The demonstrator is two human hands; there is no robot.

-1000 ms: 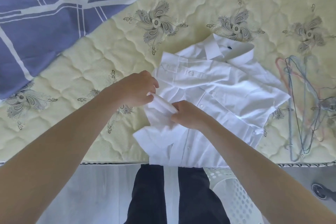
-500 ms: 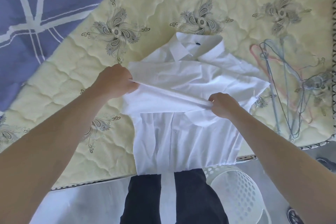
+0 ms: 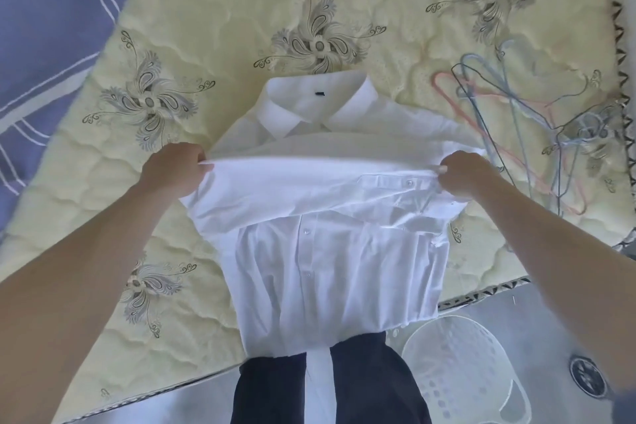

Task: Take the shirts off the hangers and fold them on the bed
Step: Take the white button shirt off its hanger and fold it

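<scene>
Lying collar-up at the centre of the quilted bed point(image 3: 241, 10), a white shirt point(image 3: 330, 251) is pinched at its fold by the left hand point(image 3: 172, 169) at nine o'clock and the right hand point(image 3: 471, 175) at three. Soft, light fabric is judged best held at the edges.

One white shirt point(image 3: 330, 217), two hands, one laundry basket point(image 3: 461, 375), several wire hangers point(image 3: 516, 120) (tangled, uncountable)
</scene>
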